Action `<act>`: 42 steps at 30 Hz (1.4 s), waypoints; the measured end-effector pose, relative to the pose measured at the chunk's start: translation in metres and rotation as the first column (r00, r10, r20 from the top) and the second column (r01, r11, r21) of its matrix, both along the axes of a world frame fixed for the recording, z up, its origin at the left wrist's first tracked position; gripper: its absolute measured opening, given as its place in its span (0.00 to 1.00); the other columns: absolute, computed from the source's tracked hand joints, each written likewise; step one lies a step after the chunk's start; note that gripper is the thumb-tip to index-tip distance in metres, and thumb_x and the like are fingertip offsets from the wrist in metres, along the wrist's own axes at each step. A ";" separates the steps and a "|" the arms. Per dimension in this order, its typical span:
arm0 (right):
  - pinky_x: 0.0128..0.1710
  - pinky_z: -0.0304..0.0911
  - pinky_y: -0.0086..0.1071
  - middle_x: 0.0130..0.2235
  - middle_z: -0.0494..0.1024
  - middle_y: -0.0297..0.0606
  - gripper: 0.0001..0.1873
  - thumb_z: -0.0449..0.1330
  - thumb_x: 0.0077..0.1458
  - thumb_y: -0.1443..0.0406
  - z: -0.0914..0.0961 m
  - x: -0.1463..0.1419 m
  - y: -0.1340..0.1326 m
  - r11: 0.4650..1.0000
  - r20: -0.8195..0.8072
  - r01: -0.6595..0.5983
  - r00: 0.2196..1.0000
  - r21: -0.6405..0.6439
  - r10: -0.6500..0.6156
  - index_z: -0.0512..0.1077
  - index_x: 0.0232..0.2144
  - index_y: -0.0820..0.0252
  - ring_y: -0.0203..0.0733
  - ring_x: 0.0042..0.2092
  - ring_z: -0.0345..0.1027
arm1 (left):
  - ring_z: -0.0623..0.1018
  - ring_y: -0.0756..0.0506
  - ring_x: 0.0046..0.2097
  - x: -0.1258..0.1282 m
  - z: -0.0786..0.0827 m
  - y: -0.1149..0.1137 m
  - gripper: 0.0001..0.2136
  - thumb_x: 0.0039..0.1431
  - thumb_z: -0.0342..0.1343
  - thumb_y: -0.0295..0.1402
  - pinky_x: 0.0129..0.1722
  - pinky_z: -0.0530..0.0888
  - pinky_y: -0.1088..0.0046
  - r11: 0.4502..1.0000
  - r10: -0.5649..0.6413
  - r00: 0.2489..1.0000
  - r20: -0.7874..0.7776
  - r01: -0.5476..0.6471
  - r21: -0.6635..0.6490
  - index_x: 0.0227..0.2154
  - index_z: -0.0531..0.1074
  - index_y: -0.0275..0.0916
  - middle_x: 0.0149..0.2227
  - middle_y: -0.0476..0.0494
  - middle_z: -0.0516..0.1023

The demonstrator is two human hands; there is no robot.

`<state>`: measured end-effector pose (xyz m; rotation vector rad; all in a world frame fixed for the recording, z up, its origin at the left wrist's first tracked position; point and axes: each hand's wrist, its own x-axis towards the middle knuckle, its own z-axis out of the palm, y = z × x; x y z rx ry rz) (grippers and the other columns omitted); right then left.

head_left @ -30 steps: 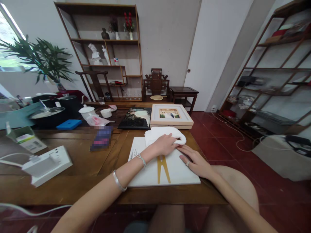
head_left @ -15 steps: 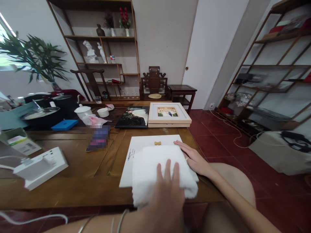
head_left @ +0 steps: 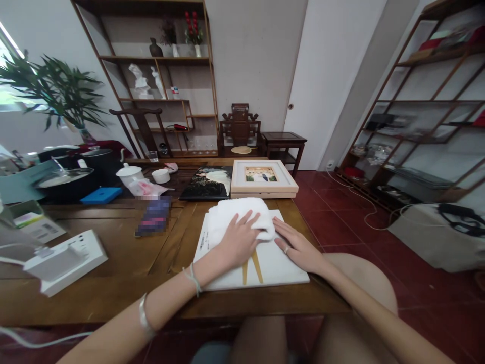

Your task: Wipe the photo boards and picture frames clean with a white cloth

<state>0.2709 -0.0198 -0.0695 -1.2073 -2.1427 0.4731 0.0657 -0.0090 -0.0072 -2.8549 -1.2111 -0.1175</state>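
A white flat album or box with a gold ribbon mark lies on the wooden table in front of me. My left hand presses a folded white cloth onto its far half, fingers spread flat on the cloth. My right hand lies open and flat on the album's right side, a ring on one finger, its fingertips touching the cloth's edge. Bracelets show on my left wrist and forearm.
Behind the album stand a framed photo and a dark picture panel. To the left are a white power strip, a small box, pots, a white lidded cup and a blue box. Shelves line the back and right walls.
My left hand pulled the cloth toward me over the album's near edge, then pushed it back to the album's far half. My right hand stayed flat on the right side.
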 end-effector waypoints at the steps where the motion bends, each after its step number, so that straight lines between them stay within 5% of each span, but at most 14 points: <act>1: 0.62 0.47 0.51 0.63 0.58 0.41 0.25 0.49 0.61 0.60 0.000 0.000 0.000 1.000 -0.002 0.006 1.000 -0.005 -0.006 0.58 0.60 0.55 0.48 0.64 0.48 | 0.54 0.37 0.64 0.001 0.000 0.005 0.16 0.64 0.42 0.31 0.58 0.56 0.49 1.000 0.000 1.000 -0.004 0.000 0.010 0.51 0.69 0.41 0.63 0.41 0.57; 5: 0.62 0.47 0.52 0.62 0.59 0.41 0.25 0.49 0.60 0.60 -0.001 0.002 0.002 1.000 -0.013 -0.006 1.000 -0.003 0.006 0.58 0.60 0.54 0.49 0.63 0.49 | 0.55 0.32 0.63 0.009 -0.002 -0.005 0.15 0.62 0.46 0.29 0.56 0.58 0.45 1.000 0.021 0.997 -0.075 -0.019 0.023 0.47 0.72 0.37 0.62 0.36 0.57; 11: 0.62 0.47 0.52 0.62 0.58 0.37 0.27 0.48 0.58 0.67 -0.008 0.006 0.003 0.999 -0.041 -0.035 0.999 0.019 0.036 0.57 0.60 0.52 0.48 0.63 0.49 | 0.55 0.27 0.62 0.016 -0.014 -0.088 0.14 0.61 0.48 0.32 0.54 0.57 0.38 0.998 -0.054 0.993 -0.109 0.053 -0.017 0.44 0.76 0.40 0.63 0.36 0.56; 14: 0.62 0.47 0.52 0.62 0.59 0.37 0.27 0.49 0.57 0.68 -0.008 0.007 0.002 0.999 -0.049 -0.040 0.998 0.015 0.041 0.58 0.60 0.52 0.48 0.63 0.49 | 0.56 0.27 0.62 0.009 -0.011 -0.108 0.14 0.62 0.46 0.35 0.53 0.59 0.39 0.987 -0.147 0.986 -0.081 0.141 -0.081 0.43 0.76 0.40 0.63 0.36 0.54; 17: 0.62 0.48 0.52 0.62 0.59 0.39 0.27 0.49 0.57 0.67 -0.005 0.005 0.002 0.999 -0.035 -0.038 0.999 0.018 0.038 0.58 0.60 0.54 0.48 0.63 0.50 | 0.53 0.31 0.64 0.000 -0.003 -0.091 0.14 0.62 0.45 0.33 0.56 0.57 0.43 0.985 -0.129 0.990 -0.048 0.123 -0.118 0.45 0.74 0.40 0.64 0.37 0.52; 23: 0.62 0.47 0.51 0.62 0.59 0.39 0.24 0.49 0.60 0.59 -0.001 0.003 0.001 1.000 -0.023 -0.005 1.000 -0.002 0.005 0.59 0.59 0.52 0.49 0.64 0.49 | 0.47 0.40 0.66 -0.018 0.000 -0.005 0.17 0.65 0.39 0.32 0.60 0.52 0.49 0.982 -0.105 0.991 0.087 0.117 -0.149 0.53 0.65 0.46 0.65 0.44 0.52; 26: 0.62 0.46 0.51 0.63 0.57 0.39 0.25 0.49 0.61 0.58 -0.001 0.003 0.000 1.000 -0.022 -0.006 1.000 -0.016 0.006 0.58 0.60 0.53 0.48 0.64 0.47 | 0.47 0.42 0.66 -0.022 -0.001 0.018 0.17 0.67 0.36 0.33 0.60 0.52 0.51 0.981 -0.078 0.991 0.110 0.096 -0.169 0.54 0.64 0.46 0.64 0.44 0.54; 30: 0.63 0.46 0.51 0.63 0.57 0.38 0.25 0.49 0.61 0.58 -0.001 0.003 0.000 1.000 -0.020 -0.004 1.000 -0.023 0.004 0.58 0.60 0.53 0.48 0.64 0.47 | 0.47 0.38 0.66 -0.018 0.000 -0.001 0.18 0.63 0.41 0.26 0.59 0.54 0.50 0.989 -0.041 0.999 0.026 0.044 -0.140 0.52 0.67 0.43 0.65 0.40 0.52; 37: 0.63 0.47 0.51 0.62 0.59 0.38 0.24 0.48 0.61 0.61 -0.005 0.005 0.001 1.000 -0.012 -0.012 1.000 0.008 0.012 0.58 0.59 0.53 0.47 0.63 0.49 | 0.49 0.29 0.64 -0.009 0.009 -0.094 0.13 0.60 0.48 0.31 0.56 0.57 0.43 0.950 -0.172 0.975 -0.140 0.127 -0.286 0.43 0.74 0.37 0.65 0.36 0.49; 39: 0.62 0.47 0.51 0.62 0.59 0.38 0.24 0.47 0.61 0.62 -0.006 0.006 0.002 1.000 -0.005 -0.020 1.000 0.018 0.020 0.58 0.60 0.52 0.47 0.63 0.49 | 0.50 0.29 0.64 -0.011 0.008 -0.098 0.13 0.59 0.49 0.32 0.56 0.57 0.42 0.942 -0.197 0.973 -0.117 0.155 -0.298 0.43 0.74 0.39 0.65 0.37 0.49; 42: 0.62 0.48 0.50 0.62 0.59 0.39 0.24 0.47 0.61 0.62 -0.003 0.005 0.001 1.000 0.017 -0.023 1.000 0.013 0.022 0.58 0.60 0.53 0.47 0.63 0.50 | 0.47 0.33 0.65 -0.016 0.003 -0.075 0.14 0.59 0.49 0.29 0.59 0.53 0.45 0.963 -0.163 0.986 -0.029 0.153 -0.223 0.46 0.72 0.40 0.65 0.38 0.49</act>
